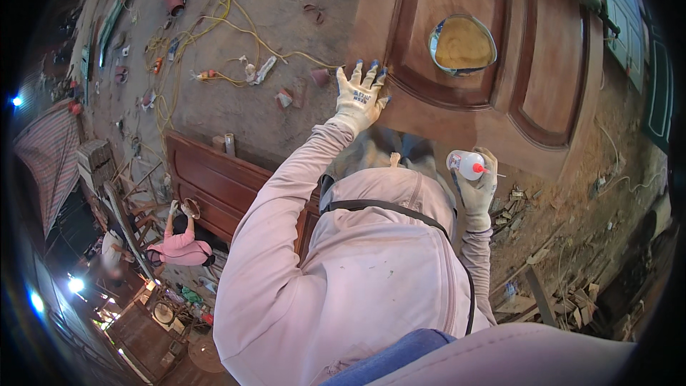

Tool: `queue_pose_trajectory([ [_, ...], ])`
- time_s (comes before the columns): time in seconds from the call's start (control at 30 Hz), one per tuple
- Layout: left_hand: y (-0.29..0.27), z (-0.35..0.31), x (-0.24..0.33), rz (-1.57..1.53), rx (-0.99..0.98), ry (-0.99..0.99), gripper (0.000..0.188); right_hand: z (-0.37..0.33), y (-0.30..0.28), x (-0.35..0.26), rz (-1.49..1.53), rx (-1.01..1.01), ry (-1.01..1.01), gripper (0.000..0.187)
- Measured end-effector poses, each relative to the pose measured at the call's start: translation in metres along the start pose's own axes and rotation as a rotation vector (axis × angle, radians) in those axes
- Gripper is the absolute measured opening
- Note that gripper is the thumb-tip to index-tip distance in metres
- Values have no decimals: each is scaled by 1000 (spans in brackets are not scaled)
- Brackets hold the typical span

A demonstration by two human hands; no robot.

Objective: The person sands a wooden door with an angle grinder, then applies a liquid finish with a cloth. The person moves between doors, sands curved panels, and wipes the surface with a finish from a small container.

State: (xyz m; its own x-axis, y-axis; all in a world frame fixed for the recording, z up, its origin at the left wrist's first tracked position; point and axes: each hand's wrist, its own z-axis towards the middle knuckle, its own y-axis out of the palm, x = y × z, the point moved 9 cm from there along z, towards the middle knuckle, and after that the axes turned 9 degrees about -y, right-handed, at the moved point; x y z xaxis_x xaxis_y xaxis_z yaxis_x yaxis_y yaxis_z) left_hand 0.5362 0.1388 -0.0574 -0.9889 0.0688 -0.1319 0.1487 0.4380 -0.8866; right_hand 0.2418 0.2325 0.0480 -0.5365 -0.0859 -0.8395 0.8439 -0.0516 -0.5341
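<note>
My left hand (359, 100), in a pale work glove with bluish fingertips, is spread out at the left edge of a brown wooden panel door (443, 105). Its fingers lie over the door's near left corner. A white squeeze bottle (466, 163) with a red tip is gripped in my gloved right hand (480, 189), just off the door's near edge. The bottle is tilted, and a thin pale stick or nozzle shows beside its tip. On the door's raised panel stands a round container (464, 44) with tan filler or powder in it; its exact contents cannot be made out.
Yellow cords (230, 11) snake over the dirt floor at left. A reddish-brown door panel (218, 184) lies to my left, where a co-worker in pink (182, 246) works. Wood scraps (582, 307) are heaped at lower right. Green shutters (625, 14) stand at far right.
</note>
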Motion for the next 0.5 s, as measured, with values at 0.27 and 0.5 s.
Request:
queue_pose_trajectory([
  [0.27, -6, 17, -9, -81, 111, -70, 63, 9, 0, -7, 4, -19, -47, 54],
  [0.5, -6, -9, 15, -94, 29, -112, 68, 12, 0, 1, 3, -31, -22, 52],
])
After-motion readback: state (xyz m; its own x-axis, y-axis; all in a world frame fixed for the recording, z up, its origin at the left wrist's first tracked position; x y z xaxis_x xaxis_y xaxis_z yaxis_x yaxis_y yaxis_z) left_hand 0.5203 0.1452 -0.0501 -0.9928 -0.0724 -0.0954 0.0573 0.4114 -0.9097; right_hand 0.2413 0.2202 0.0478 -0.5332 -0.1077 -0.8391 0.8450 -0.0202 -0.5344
